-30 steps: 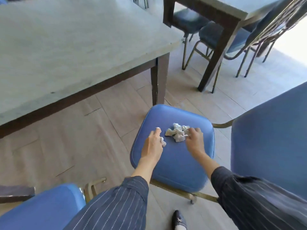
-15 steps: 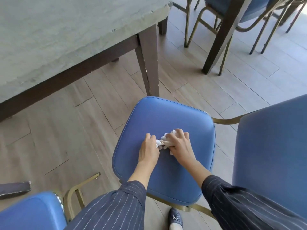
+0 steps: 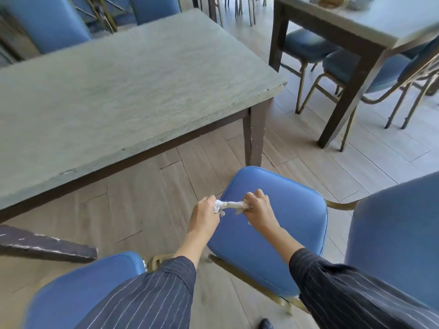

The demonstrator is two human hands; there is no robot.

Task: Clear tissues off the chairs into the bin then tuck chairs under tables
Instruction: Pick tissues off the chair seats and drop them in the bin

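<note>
**A:** Head view: where are the tissues?

**B:** The tissues (image 3: 231, 205) are twisted into one wad just over the chair (image 3: 292, 224) seat, toward its edge by the left hand (image 3: 205, 216). I cannot tell if the wad touches the seat. That hand pinches one end, and the right hand (image 3: 260, 210) is curled round the other.

**A:** How does it lie?

**B:** Its long axis runs hand to hand, so neither is nearer. No bin shows. I'd judge carrying comes next. The chair stands clear of the table (image 3: 118, 91), untucked.
</note>
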